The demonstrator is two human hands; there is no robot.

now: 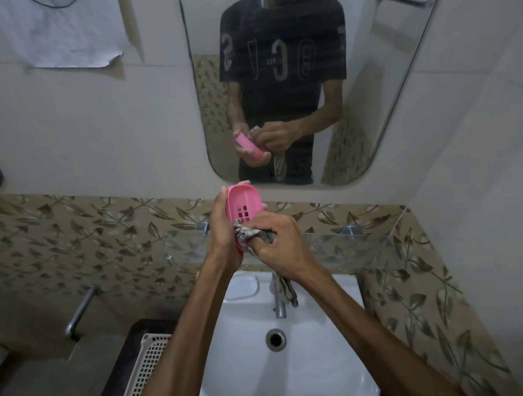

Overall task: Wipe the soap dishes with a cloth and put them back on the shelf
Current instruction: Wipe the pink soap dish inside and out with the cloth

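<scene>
My left hand [224,233] holds a pink soap dish [243,205] upright above the sink, its hollow side with the drain holes facing me. My right hand [279,242] is closed around a grey patterned cloth [251,234] and presses it against the lower end of the dish. A tail of the cloth hangs down below my right wrist, in front of the tap. The glass shelf [332,248] runs along the wall behind my hands, on metal pegs.
A white sink [317,361] with a chrome tap [279,306] lies below my hands. A white mesh basket [145,367] stands to the sink's left. A metal wall tap [81,310] juts out at the left. The mirror [293,84] above reflects a person.
</scene>
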